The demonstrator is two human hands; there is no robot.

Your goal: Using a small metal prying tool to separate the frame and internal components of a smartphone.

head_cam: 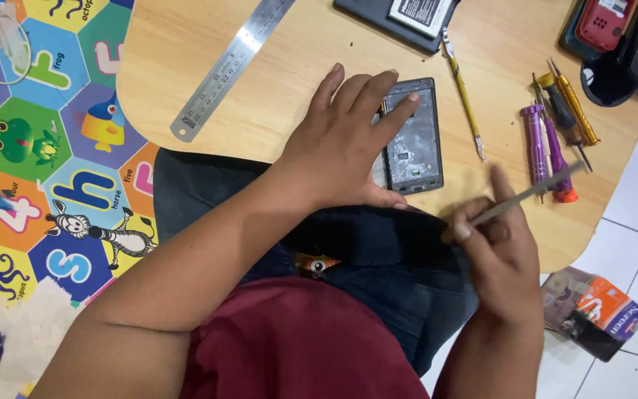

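low wooden table, seen from above. our left hand lies flat, fingers spread, pressing on the opened phone frame; the palm covers the frame's left edge and a fingertip reaches its top corner. nothing is gripped there, only held down.

the frame sits near the table's front edge, long axis running away from us, slightly tilted. our right hand is just to the frame's right and nearer our body, fingers closed around metal tweezers. the tweezers point up and to the right, away from the frame; their tip is blurred.

so the frame lies up and to the left of the right hand, near but not touching. the left hand is the one on it.

beyond the frame: a steel ruler at left, a thin yellow-handled tool, purple screwdrivers and yellow screwdrivers at right. a dark device with a battery sits at the far edge.
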